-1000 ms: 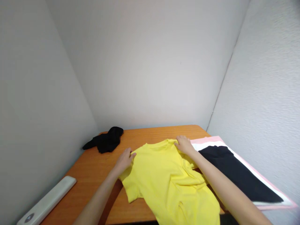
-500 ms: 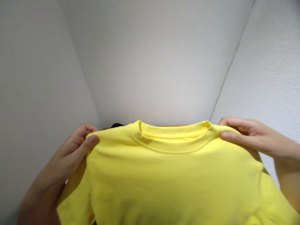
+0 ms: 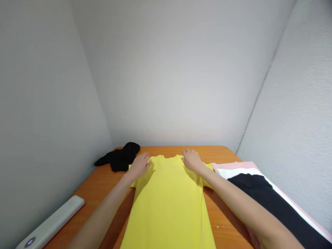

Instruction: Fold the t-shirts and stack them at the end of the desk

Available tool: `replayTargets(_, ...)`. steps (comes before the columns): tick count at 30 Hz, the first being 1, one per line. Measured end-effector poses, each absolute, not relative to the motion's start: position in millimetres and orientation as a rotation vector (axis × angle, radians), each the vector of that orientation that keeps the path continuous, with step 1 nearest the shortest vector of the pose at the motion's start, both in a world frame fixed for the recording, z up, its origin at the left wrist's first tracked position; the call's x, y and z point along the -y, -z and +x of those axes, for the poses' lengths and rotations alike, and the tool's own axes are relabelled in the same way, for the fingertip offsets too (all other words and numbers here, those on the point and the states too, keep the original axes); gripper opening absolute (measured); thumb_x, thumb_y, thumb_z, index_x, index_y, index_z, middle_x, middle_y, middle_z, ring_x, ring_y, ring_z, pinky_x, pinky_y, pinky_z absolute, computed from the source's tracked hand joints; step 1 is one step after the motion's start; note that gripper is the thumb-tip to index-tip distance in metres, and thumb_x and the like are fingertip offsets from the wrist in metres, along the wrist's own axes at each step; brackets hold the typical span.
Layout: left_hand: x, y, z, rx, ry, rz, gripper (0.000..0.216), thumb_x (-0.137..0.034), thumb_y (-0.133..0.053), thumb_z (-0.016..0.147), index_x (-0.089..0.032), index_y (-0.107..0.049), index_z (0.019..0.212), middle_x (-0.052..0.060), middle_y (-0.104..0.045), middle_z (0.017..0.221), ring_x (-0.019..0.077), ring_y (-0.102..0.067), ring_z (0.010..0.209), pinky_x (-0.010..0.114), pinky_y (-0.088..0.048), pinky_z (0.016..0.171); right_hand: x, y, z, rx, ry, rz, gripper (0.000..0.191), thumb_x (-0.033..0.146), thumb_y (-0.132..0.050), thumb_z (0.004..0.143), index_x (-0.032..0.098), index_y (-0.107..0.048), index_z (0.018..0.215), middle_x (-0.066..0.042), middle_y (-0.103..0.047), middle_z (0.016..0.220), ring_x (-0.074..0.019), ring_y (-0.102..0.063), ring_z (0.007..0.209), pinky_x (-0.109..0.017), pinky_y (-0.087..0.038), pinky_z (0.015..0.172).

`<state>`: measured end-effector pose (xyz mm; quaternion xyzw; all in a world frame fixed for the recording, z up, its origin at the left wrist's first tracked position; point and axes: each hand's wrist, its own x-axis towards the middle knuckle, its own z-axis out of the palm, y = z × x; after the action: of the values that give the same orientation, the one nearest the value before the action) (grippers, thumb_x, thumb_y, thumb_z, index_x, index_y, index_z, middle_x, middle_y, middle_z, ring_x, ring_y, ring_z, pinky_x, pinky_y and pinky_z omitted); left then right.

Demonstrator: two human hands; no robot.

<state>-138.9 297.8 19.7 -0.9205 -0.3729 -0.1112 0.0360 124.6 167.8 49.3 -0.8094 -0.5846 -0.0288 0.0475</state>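
Observation:
A yellow T-shirt (image 3: 168,200) lies spread flat on the orange wooden table (image 3: 103,183), collar toward the far wall. My left hand (image 3: 139,165) rests on its left shoulder, fingers flat and slightly apart. On the right shoulder beside the collar lies my right hand (image 3: 191,159), fingers likewise stretched out and pressing the cloth. Neither hand grips anything. Both forearms reach in from the bottom edge over the shirt's sides.
A crumpled black garment (image 3: 119,158) lies at the table's far left corner. A stack of folded clothes, black (image 3: 264,197) over white and pink, sits at the right. A white oblong device (image 3: 52,221) lies at the near left. Grey walls enclose the table.
Half a second ago both hands held the yellow shirt up by its shoulders in front of the camera. Now the shirt lies flat on the table with both hands open on it.

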Motion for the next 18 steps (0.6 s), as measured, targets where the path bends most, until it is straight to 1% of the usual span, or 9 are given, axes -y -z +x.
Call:
replayTargets(2, -289.1, 17.8, -145.3, 1.156, 0.169, -2.925, 0.049, -0.042, -0.032, 0.099, -0.016, -0.050, 0.135, 0.012, -0.042, 0.149, 0.0260, -0.034, 0.139, 0.041, -0.026, 0.113, -164.0, -11.9, 112.6, 1.725, -0.078, -2.602, 0.044, 0.042, -0.050, 0.094, 0.013, -0.059, 0.125, -0.022, -0.056, 0.126, -0.0380, -0.051, 0.116, -0.053, -0.039, 0.092)
replayTargets(3, -286.5, 33.1, -148.4, 1.175, 0.100, -2.955, 0.054, -0.047, -0.029, 0.099, -0.016, -0.045, 0.141, 0.012, -0.034, 0.153, 0.0276, -0.027, 0.143, 0.045, -0.024, 0.114, -162.5, 4.7, 109.7, 1.676, -0.154, -2.673, 0.053, 0.050, -0.048, 0.093, 0.014, -0.055, 0.132, -0.024, -0.050, 0.134, -0.0423, -0.046, 0.121, -0.059, -0.038, 0.092)
replayTargets(5, -286.7, 54.2, -152.1, 1.226, 0.022, -2.977, 0.063, -0.053, -0.024, 0.098, -0.016, -0.032, 0.149, 0.011, -0.019, 0.158, 0.0297, -0.014, 0.147, 0.050, -0.018, 0.115, -162.6, 31.2, 111.0, 1.581, -0.273, -2.783, 0.071, 0.063, -0.040, 0.091, 0.019, -0.037, 0.147, -0.023, -0.028, 0.151, -0.0474, -0.027, 0.135, -0.070, -0.028, 0.095)
replayTargets(7, -293.8, 63.4, -150.5, 1.274, 0.021, -2.962, 0.067, -0.055, -0.021, 0.097, -0.016, -0.024, 0.152, 0.010, -0.010, 0.160, 0.0291, -0.006, 0.148, 0.052, -0.014, 0.116, -167.5, 47.1, 120.1, 1.559, -0.334, -2.797, 0.078, 0.070, -0.029, 0.090, 0.026, -0.019, 0.153, -0.016, -0.007, 0.159, -0.0441, -0.006, 0.142, -0.072, -0.014, 0.101)
replayTargets(8, -299.2, 64.7, -147.7, 1.297, 0.025, -2.953, 0.068, -0.056, -0.020, 0.097, -0.016, -0.023, 0.152, 0.009, -0.009, 0.160, 0.0284, -0.005, 0.148, 0.051, -0.013, 0.116, -171.5, 51.5, 126.6, 1.576, -0.343, -2.772, 0.078, 0.072, -0.025, 0.090, 0.027, -0.014, 0.154, -0.013, -0.001, 0.160, -0.0419, 0.000, 0.143, -0.070, -0.010, 0.103)
replayTargets(10, -312.1, 64.0, -139.5, 1.328, 0.033, -2.936, 0.067, -0.056, -0.019, 0.097, -0.018, -0.023, 0.152, 0.008, -0.009, 0.160, 0.0273, -0.004, 0.148, 0.050, -0.013, 0.116, -181.6, 55.5, 141.0, 1.626, -0.321, -2.703, 0.078, 0.073, -0.018, 0.090, 0.029, -0.011, 0.154, -0.010, 0.003, 0.160, -0.0384, 0.004, 0.144, -0.067, -0.005, 0.107)
replayTargets(12, -325.0, 62.5, -130.3, 1.343, 0.044, -2.922, 0.067, -0.056, -0.017, 0.097, -0.019, -0.024, 0.152, 0.007, -0.009, 0.160, 0.0266, -0.005, 0.148, 0.050, -0.013, 0.116, -192.1, 56.7, 154.0, 1.659, -0.273, -2.662, 0.075, 0.071, -0.014, 0.092, 0.030, -0.011, 0.154, -0.008, 0.002, 0.160, -0.0351, 0.005, 0.145, -0.064, -0.002, 0.109)
replayTargets(15, -340.2, 63.2, -119.6, 1.352, 0.060, -2.902, 0.066, -0.055, -0.017, 0.097, -0.019, -0.024, 0.152, 0.007, -0.011, 0.160, 0.0260, -0.005, 0.148, 0.049, -0.013, 0.117, -204.4, 59.6, 166.1, 1.662, -0.195, -2.644, 0.068, 0.066, -0.014, 0.095, 0.031, -0.015, 0.153, -0.006, -0.002, 0.161, -0.0312, 0.004, 0.145, -0.059, -0.003, 0.112)
replayTargets(18, -348.4, 66.2, -113.0, 1.343, 0.066, -2.886, 0.064, -0.054, -0.017, 0.097, -0.020, -0.024, 0.152, 0.007, -0.012, 0.160, 0.0255, -0.007, 0.148, 0.048, -0.013, 0.117, -209.9, 63.1, 169.9, 1.643, -0.135, -2.629, 0.066, 0.064, -0.015, 0.096, 0.031, -0.017, 0.153, -0.006, -0.005, 0.161, -0.0305, 0.003, 0.145, -0.057, -0.003, 0.112)
